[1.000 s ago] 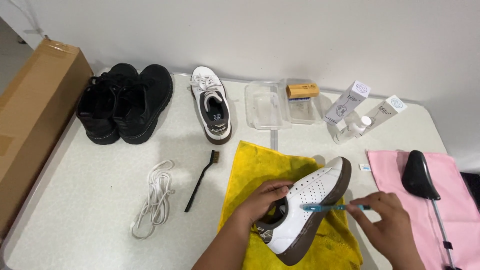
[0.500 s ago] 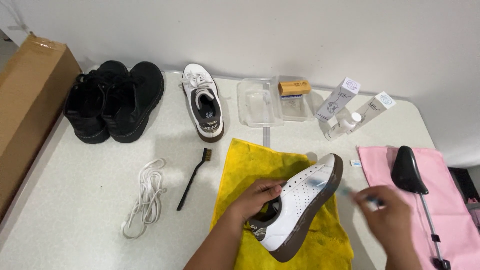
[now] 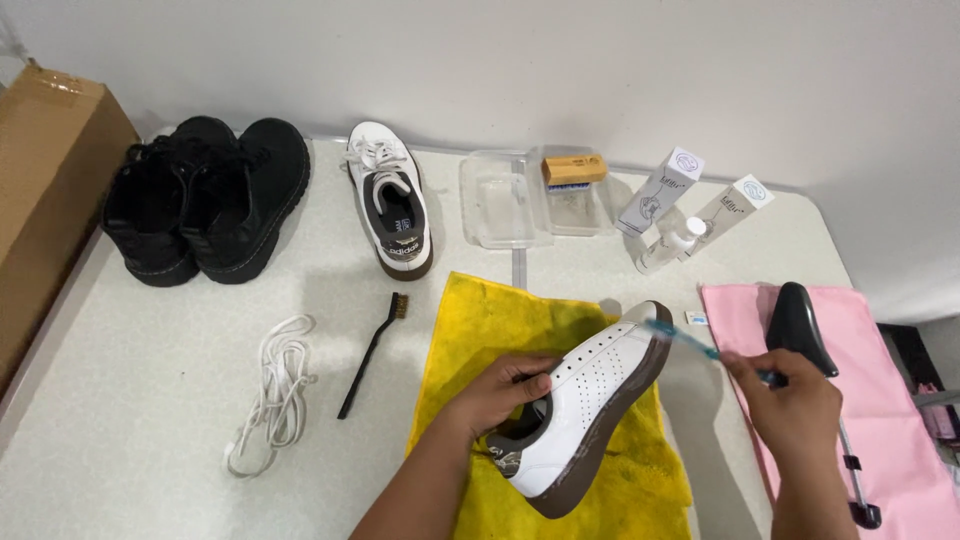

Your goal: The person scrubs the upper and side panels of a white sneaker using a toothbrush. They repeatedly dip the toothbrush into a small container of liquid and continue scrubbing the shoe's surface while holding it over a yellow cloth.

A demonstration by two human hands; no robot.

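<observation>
A white sneaker (image 3: 590, 400) with a brown sole lies tilted on its side over a yellow cloth (image 3: 500, 330). My left hand (image 3: 505, 385) grips it at the collar, fingers tucked into the opening. My right hand (image 3: 795, 405) holds a blue toothbrush (image 3: 690, 340) whose head touches the sole edge near the toe.
The matching white sneaker (image 3: 390, 200) and a pair of black boots (image 3: 200, 195) stand at the back. White laces (image 3: 275, 390) and a small black brush (image 3: 370, 350) lie left. Clear plastic tray (image 3: 505, 200), wooden brush (image 3: 573, 168), boxes and bottles (image 3: 680, 215), pink cloth (image 3: 880, 400) with black shoe tree (image 3: 800, 325), cardboard box (image 3: 45, 190).
My right hand pulled the toothbrush away from the shoe's side, then brought its head back to the sole edge near the toe. The view shifted slightly. My left hand kept its grip.
</observation>
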